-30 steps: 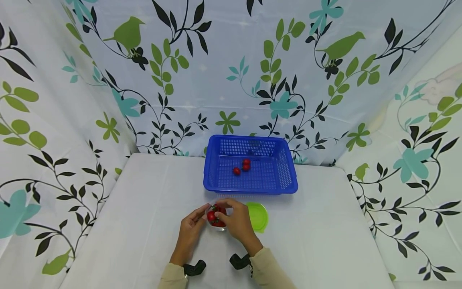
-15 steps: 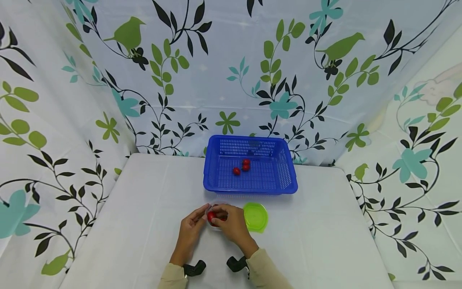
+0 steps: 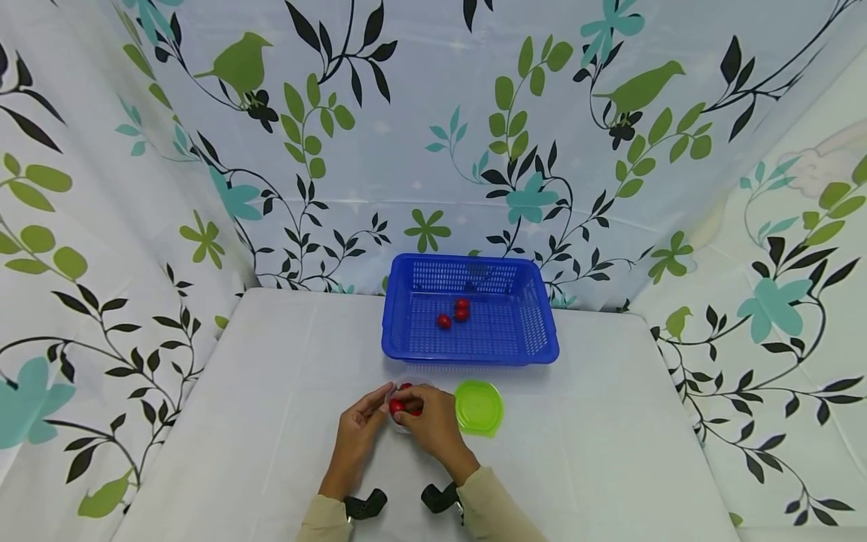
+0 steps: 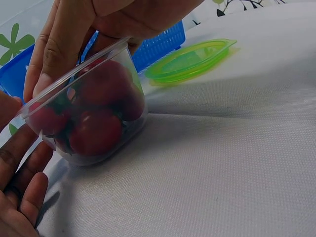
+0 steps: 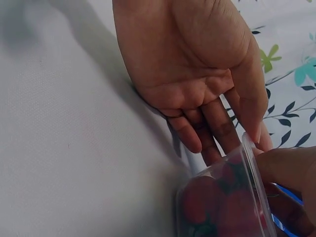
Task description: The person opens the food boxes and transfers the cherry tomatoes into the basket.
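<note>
A clear plastic container (image 4: 143, 98) packed with red tomatoes (image 4: 96, 131) stands on the white cloth. My left hand (image 3: 359, 436) pinches its rim at the left side, thumb and forefinger at the edge, the other fingers loosely bent outside the wall. My right hand (image 3: 436, 425) reaches over from the right, its fingers dipping inside the rim. In the head view, its thumb and forefinger lie around a tomato (image 3: 396, 406). Their tips are partly hidden among the fruit. Green stems show through the wall in the right wrist view.
A bright green lid (image 3: 479, 408) lies flat just right of the container. Behind stands a blue plastic basket (image 3: 501, 355) with three small tomatoes (image 3: 443, 321) inside. Patterned curtains (image 3: 433, 150) enclose the white table (image 3: 271, 376) at the back and sides.
My right hand has shifted slightly left and lower over the container, covering more of the tomatoes and exposing more of the green lid. The left hand has stayed in place.
</note>
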### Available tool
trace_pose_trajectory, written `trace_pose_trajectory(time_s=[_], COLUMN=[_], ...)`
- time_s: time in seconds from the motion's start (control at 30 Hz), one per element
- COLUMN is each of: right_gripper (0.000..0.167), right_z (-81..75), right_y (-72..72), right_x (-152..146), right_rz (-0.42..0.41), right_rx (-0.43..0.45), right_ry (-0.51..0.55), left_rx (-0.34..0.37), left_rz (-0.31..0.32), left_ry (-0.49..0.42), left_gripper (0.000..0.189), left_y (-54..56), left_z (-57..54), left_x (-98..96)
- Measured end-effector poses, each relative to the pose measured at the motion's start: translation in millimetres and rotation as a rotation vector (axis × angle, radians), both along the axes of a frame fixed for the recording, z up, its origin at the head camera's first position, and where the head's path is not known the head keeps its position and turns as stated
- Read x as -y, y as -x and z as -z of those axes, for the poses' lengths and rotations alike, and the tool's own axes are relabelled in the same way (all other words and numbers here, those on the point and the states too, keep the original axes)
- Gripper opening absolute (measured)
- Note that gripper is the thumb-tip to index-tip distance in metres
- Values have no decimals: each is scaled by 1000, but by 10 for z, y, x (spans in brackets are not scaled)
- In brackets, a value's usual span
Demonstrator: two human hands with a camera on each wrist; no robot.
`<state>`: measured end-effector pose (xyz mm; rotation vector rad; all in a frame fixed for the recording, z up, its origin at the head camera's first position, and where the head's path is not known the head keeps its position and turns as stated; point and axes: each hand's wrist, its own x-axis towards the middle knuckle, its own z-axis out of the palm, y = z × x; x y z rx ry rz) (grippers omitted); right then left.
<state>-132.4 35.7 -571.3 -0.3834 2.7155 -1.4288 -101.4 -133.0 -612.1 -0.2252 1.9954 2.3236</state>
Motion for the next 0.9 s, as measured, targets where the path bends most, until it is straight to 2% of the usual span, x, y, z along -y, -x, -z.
trace_pose_trajectory(time_s=[0.17, 0.4, 0.53, 0.77, 0.9], right_gripper=[27, 29, 27, 26, 26], right_z=[11, -12, -61, -172, -231], right_y=[-17, -29, -37, -43, -22], right_x=[-4, -28, -70, -157, -206], right_rz=[14, 23, 29, 56, 64], right_rx=[-22, -61, -69, -33, -54], right_ry=[-9, 49, 95, 103, 123], left_rx=[-11, -29, -25, -16, 4], left_rz=[-5, -15, -17, -13, -13], left_ry=[4, 36, 29, 18, 14], left_gripper=[39, 41, 41, 39, 38], left_y=[-1, 2, 7, 8, 12], left_z=[13, 13, 13, -6, -7], left_x=[-8, -13, -14, -12, -15])
